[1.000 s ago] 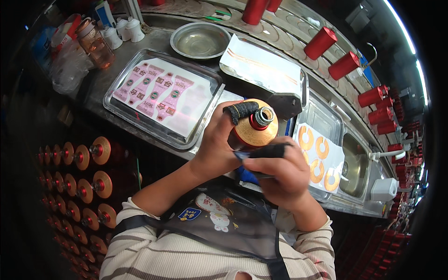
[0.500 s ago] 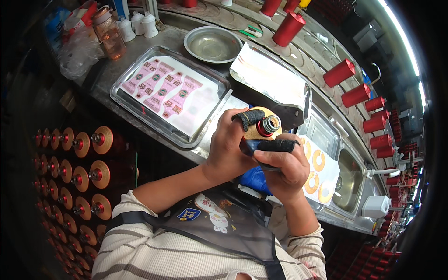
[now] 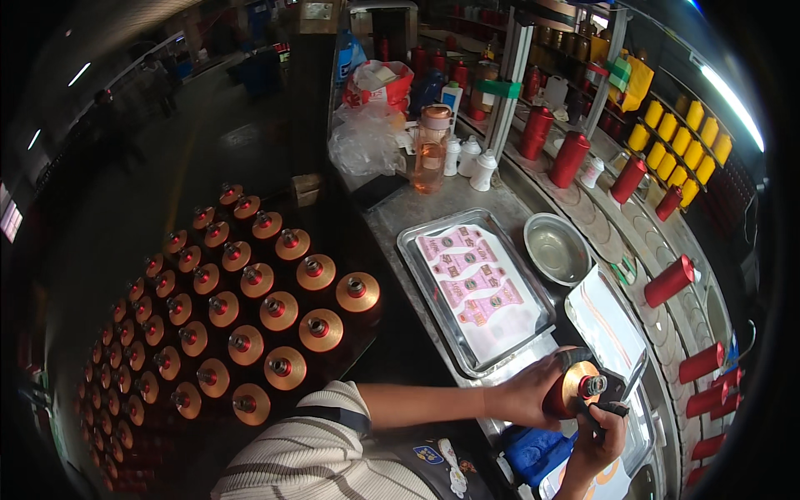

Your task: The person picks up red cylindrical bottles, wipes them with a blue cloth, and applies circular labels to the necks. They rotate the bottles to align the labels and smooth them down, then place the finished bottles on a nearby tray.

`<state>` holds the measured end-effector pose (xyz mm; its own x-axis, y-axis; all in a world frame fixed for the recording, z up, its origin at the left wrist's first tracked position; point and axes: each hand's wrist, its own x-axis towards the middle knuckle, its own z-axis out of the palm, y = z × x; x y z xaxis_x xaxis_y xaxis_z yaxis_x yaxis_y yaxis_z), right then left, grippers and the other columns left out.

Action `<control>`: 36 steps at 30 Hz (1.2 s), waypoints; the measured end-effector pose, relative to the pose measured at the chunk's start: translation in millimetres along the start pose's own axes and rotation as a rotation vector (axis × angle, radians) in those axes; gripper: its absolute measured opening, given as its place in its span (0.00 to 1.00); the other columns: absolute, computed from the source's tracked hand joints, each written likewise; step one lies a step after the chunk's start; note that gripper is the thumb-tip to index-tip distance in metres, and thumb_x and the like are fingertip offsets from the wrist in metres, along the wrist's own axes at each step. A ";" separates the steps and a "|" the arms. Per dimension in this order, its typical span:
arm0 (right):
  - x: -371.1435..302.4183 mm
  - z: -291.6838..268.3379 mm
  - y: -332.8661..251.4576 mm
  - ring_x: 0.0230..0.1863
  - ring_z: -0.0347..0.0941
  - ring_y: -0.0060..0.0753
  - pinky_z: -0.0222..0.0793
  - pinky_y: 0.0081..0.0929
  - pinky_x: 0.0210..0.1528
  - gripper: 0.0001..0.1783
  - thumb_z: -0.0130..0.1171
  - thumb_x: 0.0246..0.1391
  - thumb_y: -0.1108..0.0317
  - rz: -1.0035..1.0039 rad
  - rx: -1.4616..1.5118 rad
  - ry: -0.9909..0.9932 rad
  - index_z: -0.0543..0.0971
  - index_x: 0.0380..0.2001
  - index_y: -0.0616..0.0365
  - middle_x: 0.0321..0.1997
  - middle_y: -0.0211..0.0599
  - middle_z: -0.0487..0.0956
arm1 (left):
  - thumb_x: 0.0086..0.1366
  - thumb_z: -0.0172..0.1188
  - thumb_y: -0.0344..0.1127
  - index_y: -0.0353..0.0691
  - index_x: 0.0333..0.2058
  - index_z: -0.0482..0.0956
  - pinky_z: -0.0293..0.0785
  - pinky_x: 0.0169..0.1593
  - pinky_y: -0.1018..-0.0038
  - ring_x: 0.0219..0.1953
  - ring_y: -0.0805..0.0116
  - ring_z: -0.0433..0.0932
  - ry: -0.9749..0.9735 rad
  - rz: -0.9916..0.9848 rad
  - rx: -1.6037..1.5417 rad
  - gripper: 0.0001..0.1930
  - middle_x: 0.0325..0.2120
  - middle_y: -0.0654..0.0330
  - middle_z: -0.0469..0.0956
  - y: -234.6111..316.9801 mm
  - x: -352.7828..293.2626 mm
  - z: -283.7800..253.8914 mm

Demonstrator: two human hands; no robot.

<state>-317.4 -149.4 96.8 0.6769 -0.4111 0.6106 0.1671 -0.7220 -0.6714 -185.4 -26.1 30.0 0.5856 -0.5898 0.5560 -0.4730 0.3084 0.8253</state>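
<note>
A red bottle [image 3: 570, 388] with a gold shoulder and an uncapped threaded neck is between my hands, tilted toward the right. My left hand [image 3: 527, 395] is closed round its left side. My right hand [image 3: 607, 440] is closed against its near right side, with a black cover on a finger beside the neck. Part of the bottle's body is hidden by my fingers. Just beyond my left hand, a metal tray [image 3: 472, 367] bears a white sheet with pink and white printed labels [image 3: 467, 265].
Rows of similar bottles [image 3: 283, 367] stand at left. A metal bowl [image 3: 557, 250] and a second tray with a white sheet [image 3: 607, 321] lie beyond the label tray. Red bottles [image 3: 669, 281] stand along the conveyor [image 3: 587, 217]. A pink drink bottle [image 3: 430, 152] stands at the back.
The view has swung left, so the rows of bottles show more fully and my hands appear lower right. The red bottle is still held between both hands.
</note>
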 end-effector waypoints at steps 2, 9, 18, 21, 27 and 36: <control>3.3 -0.5 -3.7 0.40 0.76 0.40 0.69 0.32 0.45 0.17 0.71 0.38 0.85 -0.091 -0.057 -0.066 0.79 0.32 0.59 0.33 0.38 0.78 | 0.48 0.76 0.35 0.38 0.67 0.55 0.70 0.61 0.60 0.59 0.46 0.70 -0.310 -0.233 -0.192 0.50 0.58 0.45 0.67 6.8 9.0 -22.0; 7.4 3.3 -7.8 0.38 0.75 0.40 0.69 0.32 0.44 0.17 0.71 0.37 0.85 -0.134 -0.062 -0.100 0.79 0.32 0.58 0.32 0.36 0.78 | 0.49 0.76 0.37 0.37 0.68 0.56 0.66 0.63 0.53 0.60 0.37 0.66 0.160 0.010 0.220 0.50 0.57 0.43 0.65 7.0 -14.7 15.3; 9.1 9.1 -14.6 0.38 0.76 0.44 0.69 0.35 0.44 0.17 0.73 0.35 0.83 -0.113 -0.077 -0.099 0.80 0.31 0.57 0.32 0.38 0.80 | 0.40 0.80 0.39 0.39 0.65 0.58 0.68 0.62 0.56 0.60 0.38 0.68 0.142 0.041 0.251 0.54 0.59 0.44 0.66 0.4 -13.2 15.9; 9.3 9.0 -14.8 0.38 0.77 0.46 0.69 0.36 0.44 0.18 0.73 0.34 0.83 -0.081 -0.065 -0.096 0.81 0.30 0.56 0.32 0.40 0.81 | 0.48 0.77 0.35 0.39 0.67 0.57 0.66 0.64 0.57 0.61 0.42 0.67 0.098 -0.026 0.124 0.50 0.59 0.46 0.65 3.5 -12.1 4.4; 12.8 12.4 -19.3 0.38 0.77 0.46 0.68 0.35 0.44 0.17 0.72 0.35 0.84 -0.046 -0.076 -0.092 0.81 0.30 0.56 0.32 0.40 0.81 | 0.39 0.81 0.39 0.39 0.69 0.52 0.65 0.65 0.55 0.63 0.40 0.64 0.059 -0.010 0.245 0.60 0.61 0.45 0.64 -15.1 -13.0 11.7; 16.6 10.2 -20.5 0.38 0.77 0.44 0.68 0.34 0.43 0.16 0.72 0.36 0.84 -0.033 -0.073 -0.108 0.81 0.30 0.57 0.32 0.40 0.80 | 0.43 0.82 0.42 0.38 0.69 0.51 0.68 0.62 0.57 0.61 0.42 0.68 -0.008 -0.098 0.170 0.59 0.59 0.43 0.65 -19.0 -10.0 6.5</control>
<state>-302.2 -135.7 116.4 0.7461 -0.3272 0.5799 0.1400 -0.7744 -0.6171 -186.5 -30.9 8.0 0.6297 -0.6166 0.4725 -0.5185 0.1192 0.8467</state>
